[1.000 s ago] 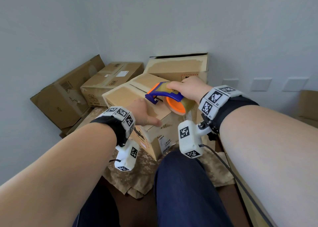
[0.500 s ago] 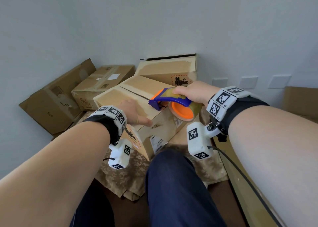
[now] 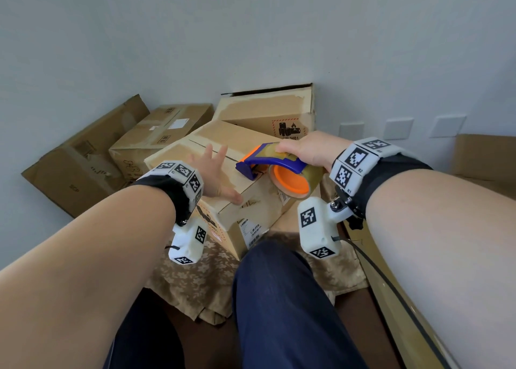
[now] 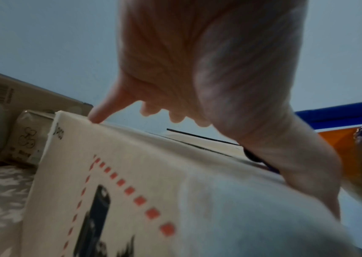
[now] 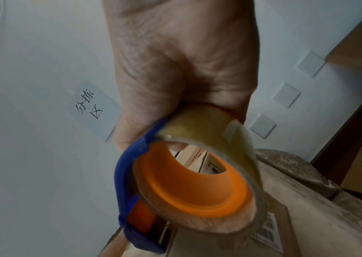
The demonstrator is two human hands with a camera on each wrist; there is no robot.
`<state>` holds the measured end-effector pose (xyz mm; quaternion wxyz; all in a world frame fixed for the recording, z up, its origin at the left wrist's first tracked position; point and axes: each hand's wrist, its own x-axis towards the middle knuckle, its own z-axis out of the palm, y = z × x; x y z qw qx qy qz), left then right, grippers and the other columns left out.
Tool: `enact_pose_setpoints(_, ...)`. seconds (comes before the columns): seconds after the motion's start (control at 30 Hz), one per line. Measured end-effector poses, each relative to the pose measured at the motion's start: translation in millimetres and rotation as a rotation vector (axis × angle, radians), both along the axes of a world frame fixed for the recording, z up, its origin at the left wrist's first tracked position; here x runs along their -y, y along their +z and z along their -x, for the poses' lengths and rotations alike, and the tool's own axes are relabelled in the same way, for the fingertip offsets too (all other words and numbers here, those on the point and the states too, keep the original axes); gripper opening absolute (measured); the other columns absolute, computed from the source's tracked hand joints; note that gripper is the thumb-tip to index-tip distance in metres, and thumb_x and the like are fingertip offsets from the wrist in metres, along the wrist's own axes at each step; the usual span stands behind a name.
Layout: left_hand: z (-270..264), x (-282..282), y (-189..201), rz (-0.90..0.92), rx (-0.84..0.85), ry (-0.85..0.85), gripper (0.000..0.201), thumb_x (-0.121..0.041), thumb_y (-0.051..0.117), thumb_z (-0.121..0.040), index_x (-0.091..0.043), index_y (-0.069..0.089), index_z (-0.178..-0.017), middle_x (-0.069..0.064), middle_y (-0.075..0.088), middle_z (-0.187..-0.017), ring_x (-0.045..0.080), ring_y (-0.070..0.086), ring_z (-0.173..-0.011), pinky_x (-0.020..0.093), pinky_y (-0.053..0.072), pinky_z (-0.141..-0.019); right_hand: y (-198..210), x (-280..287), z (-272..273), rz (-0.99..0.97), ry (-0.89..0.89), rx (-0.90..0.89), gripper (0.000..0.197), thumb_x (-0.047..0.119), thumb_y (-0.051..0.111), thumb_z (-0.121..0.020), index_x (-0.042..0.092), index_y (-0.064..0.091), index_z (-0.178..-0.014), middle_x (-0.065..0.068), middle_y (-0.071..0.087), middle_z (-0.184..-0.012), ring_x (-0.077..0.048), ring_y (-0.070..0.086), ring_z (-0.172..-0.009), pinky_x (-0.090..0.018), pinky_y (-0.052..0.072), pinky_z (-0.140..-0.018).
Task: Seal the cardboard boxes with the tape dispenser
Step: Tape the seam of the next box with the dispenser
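Observation:
A closed cardboard box stands tilted in front of my knees, with a dark seam running along its top. My left hand lies spread on the box top, fingers straight, thumb at the near edge. My right hand grips a blue and orange tape dispenser holding a roll of clear tape. Its blue nose rests on the box top near the right corner, just right of my left thumb.
More cardboard boxes crowd the corner: a taller one behind, a flat one at back left, and one leaning on the left wall. A patterned cloth lies under the box. Another box is at far right.
My left hand has spread its fingers out flat across the box top. The dispenser in my right hand has stayed at the box's right corner. The head view has tipped down a little.

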<state>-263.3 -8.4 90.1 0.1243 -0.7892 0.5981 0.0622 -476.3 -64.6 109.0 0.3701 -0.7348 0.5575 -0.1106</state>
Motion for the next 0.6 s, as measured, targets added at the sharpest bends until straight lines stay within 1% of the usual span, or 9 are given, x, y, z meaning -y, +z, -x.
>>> enact_pose_setpoints(0.1,-1.9,5.5,2.9,-0.068,-0.011,0.010,0.138,-0.072,0.075,-0.052,-0.035,-0.017,-0.148,0.009,-0.014,-0.158,0.040,0.009,-0.144,0.053,0.024,-0.112,-1.3,0.5,0.5,-0.005,-0.011,-0.001,0.049,0.061,0.053,-0.082,0.013,0.060,-0.091,-0.009,0.061,-0.087,-0.029,0.063,-0.086,-0.040,0.047,-0.094)
enact_pose_setpoints(0.17,-1.9,7.0,5.4,-0.117,-0.023,0.012,0.134,-0.071,0.074,-0.054,-0.039,-0.016,-0.147,0.007,-0.017,-0.158,0.037,0.011,-0.144,0.050,0.026,-0.112,0.9,-0.5,0.5,-0.001,0.001,-0.029,0.045,0.058,0.050,-0.086,0.014,0.057,-0.091,-0.009,0.058,-0.088,-0.025,0.056,-0.081,-0.035,0.047,-0.088)
enact_pose_setpoints(0.27,-1.6,9.5,8.3,-0.163,-0.008,-0.028,0.124,-0.072,0.071,-0.058,-0.042,-0.008,-0.148,0.003,-0.015,-0.159,0.035,0.011,-0.145,0.050,0.023,-0.113,5.8,-1.4,2.0,0.016,0.041,-0.101,0.052,0.052,0.045,-0.094,0.007,0.063,-0.112,-0.011,0.061,-0.099,-0.022,0.050,-0.083,-0.029,0.038,-0.077)
enact_pose_setpoints(0.33,-2.3,11.0,9.4,-0.186,-0.015,-0.050,0.120,-0.072,0.070,-0.061,-0.041,-0.005,-0.149,0.002,-0.011,-0.159,0.033,0.011,-0.145,0.050,0.021,-0.115,9.3,-1.1,2.1,0.026,0.038,-0.099,0.060,0.053,0.045,-0.093,0.003,0.058,-0.124,-0.010,0.061,-0.099,-0.022,0.048,-0.083,-0.033,0.042,-0.082)
enact_pose_setpoints(0.4,-3.4,13.1,8.4,-0.200,-0.036,-0.073,0.120,-0.071,0.070,-0.061,-0.038,-0.003,-0.151,0.002,-0.006,-0.160,0.031,0.010,-0.146,0.050,0.018,-0.116,10.1,-0.7,1.8,0.036,0.033,-0.103,0.061,0.053,0.045,-0.093,0.002,0.057,-0.126,-0.010,0.062,-0.100,-0.022,0.047,-0.084,-0.035,0.043,-0.096)
enact_pose_setpoints(0.47,-4.0,14.1,8.1,-0.216,-0.034,-0.075,0.119,-0.068,0.071,-0.064,-0.036,-0.003,-0.151,0.001,-0.005,-0.160,0.029,0.009,-0.146,0.048,0.016,-0.117,8.3,0.6,1.0,0.028,0.037,-0.122,0.057,0.052,0.045,-0.094,0.005,0.059,-0.123,-0.011,0.064,-0.106,-0.021,0.047,-0.084,-0.035,0.043,-0.096)
enact_pose_setpoints(0.5,-3.6,14.8,8.6,-0.223,-0.020,-0.069,0.118,-0.066,0.070,-0.066,-0.035,-0.004,-0.151,0.000,-0.006,-0.160,0.028,0.008,-0.146,0.047,0.016,-0.117,6.8,1.4,1.0,0.020,0.039,-0.125,0.051,0.053,0.045,-0.093,0.009,0.062,-0.114,-0.011,0.064,-0.104,-0.022,0.048,-0.084,-0.034,0.045,-0.090)
enact_pose_setpoints(0.57,1.3,16.2,12.5,-0.234,0.026,-0.077,0.120,-0.068,0.070,-0.064,-0.035,-0.005,-0.151,-0.004,-0.008,-0.160,0.029,0.006,-0.146,0.049,0.015,-0.117,4.8,2.6,1.4,0.005,0.027,-0.107,0.044,0.056,0.046,-0.091,0.014,0.056,-0.095,-0.009,0.058,-0.092,-0.024,0.050,-0.081,-0.032,0.040,-0.077)
enact_pose_setpoints(0.6,4.9,17.3,14.6,-0.233,0.047,-0.099,0.123,-0.070,0.071,-0.060,-0.035,-0.005,-0.151,-0.008,-0.008,-0.159,0.030,0.002,-0.147,0.053,0.013,-0.116,4.5,2.9,2.1,-0.002,0.023,-0.099,0.046,0.058,0.046,-0.089,0.013,0.054,-0.091,-0.009,0.056,-0.089,-0.025,0.052,-0.080,-0.031,0.038,-0.075)
